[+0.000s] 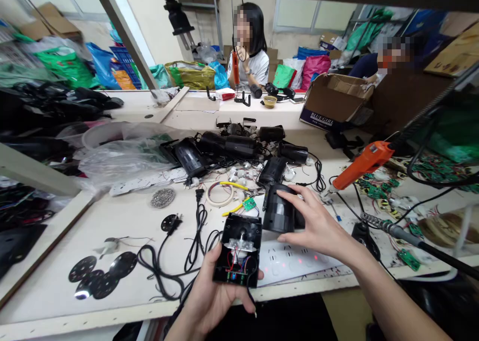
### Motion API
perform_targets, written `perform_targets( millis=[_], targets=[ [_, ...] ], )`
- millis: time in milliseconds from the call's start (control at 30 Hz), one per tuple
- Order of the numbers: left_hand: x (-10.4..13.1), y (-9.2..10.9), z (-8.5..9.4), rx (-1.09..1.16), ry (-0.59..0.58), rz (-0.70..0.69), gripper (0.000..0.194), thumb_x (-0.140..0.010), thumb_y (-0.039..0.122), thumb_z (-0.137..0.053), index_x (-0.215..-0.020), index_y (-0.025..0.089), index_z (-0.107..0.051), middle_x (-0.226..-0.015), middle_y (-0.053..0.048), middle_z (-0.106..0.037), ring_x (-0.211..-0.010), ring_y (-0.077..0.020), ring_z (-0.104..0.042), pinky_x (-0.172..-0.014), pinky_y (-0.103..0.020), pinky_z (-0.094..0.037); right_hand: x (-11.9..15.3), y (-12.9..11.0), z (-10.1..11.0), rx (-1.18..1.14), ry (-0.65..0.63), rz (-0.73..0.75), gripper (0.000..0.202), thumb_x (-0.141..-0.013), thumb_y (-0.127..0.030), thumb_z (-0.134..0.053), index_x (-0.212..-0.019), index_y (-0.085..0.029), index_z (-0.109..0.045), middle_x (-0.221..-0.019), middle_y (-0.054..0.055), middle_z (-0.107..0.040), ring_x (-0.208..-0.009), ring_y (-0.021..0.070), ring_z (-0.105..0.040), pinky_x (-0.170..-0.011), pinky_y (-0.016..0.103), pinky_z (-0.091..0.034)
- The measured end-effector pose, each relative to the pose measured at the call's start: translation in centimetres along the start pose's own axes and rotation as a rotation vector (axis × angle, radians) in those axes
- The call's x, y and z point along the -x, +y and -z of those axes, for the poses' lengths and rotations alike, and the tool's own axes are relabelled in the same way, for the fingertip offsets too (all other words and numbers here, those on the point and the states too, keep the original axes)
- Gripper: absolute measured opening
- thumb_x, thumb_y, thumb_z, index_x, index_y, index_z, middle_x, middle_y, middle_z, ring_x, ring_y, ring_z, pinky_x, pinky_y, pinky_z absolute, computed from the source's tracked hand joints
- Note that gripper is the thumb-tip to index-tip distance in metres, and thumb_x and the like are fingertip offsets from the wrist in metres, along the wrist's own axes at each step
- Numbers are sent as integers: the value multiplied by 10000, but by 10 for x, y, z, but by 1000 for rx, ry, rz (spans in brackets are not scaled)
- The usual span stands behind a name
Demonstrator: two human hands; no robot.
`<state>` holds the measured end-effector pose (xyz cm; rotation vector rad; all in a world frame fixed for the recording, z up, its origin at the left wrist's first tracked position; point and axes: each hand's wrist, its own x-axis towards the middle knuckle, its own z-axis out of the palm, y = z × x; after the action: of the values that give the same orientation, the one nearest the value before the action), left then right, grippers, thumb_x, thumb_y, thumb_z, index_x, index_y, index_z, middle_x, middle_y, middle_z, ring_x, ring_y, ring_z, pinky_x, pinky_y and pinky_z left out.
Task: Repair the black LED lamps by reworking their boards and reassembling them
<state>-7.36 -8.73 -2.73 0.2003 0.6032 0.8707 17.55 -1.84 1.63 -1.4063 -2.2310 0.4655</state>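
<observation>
My left hand (217, 286) grips an open black housing half (255, 254) near the bench's front edge. Inside it show a motor, red and blue wires and small electronic parts; a black cord runs from it. To its right, my right hand (318, 221) has its thumb and fingers around a black ribbed cylindrical housing (277, 216). The two pieces are close together, and whether they touch I cannot tell. Just behind lie a small green circuit board (249, 204), a yellow wire (234, 185) and a roll of tape (210, 196).
A white power strip (295, 261) with lit red lights lies under my right hand. An orange electric screwdriver (362, 165) hangs at right, above a soldering iron (389, 226). Black discs (103, 283) and a screw dish (162, 198) are at left. A person (249, 57) sits opposite.
</observation>
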Motion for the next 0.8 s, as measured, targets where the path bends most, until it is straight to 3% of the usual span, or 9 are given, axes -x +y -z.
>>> perform_targets(
  millis=[300, 400, 567, 800],
  targets=[
    [-1, -4, -7, -21, -140, 96, 528, -834, 549, -630, -1033, 65, -700, -904, -198, -732, -841, -326, -710, -491, -362, -617, 24, 10, 16, 97, 100, -39, 833, -676, -350, -817, -1413, -285, -434, -1405, 120, -377, -1306, 336, -409, -1052, 525, -417],
    [-3, -4, -11, -28, -73, 92, 496, -868, 529, -589, -1019, 69, -693, -900, -189, -727, -848, -332, -709, -471, -366, -613, 27, 12, 18, 117, 121, -39, 829, -674, -372, -821, -1407, -279, -444, -1387, 118, -395, -1290, 332, -421, -1050, 521, -418],
    [-13, -1, -24, -55, 138, 47, 546, -999, 446, -298, -1004, 31, -651, -825, -200, -702, -763, -299, -711, -445, -345, -601, 27, 14, 25, 146, 197, -41, 806, -680, -430, -817, -1391, -280, -469, -1339, 122, -438, -1252, 344, -445, -1031, 527, -426],
    [-20, 2, -37, -39, 225, 31, 453, -1004, 406, -294, -1078, 63, -580, -858, -151, -675, -753, -302, -706, -411, -349, -590, 25, 11, 34, 129, 213, -50, 777, -699, -460, -798, -1383, -292, -471, -1315, 113, -450, -1245, 343, -458, -1035, 544, -419]
  ],
)
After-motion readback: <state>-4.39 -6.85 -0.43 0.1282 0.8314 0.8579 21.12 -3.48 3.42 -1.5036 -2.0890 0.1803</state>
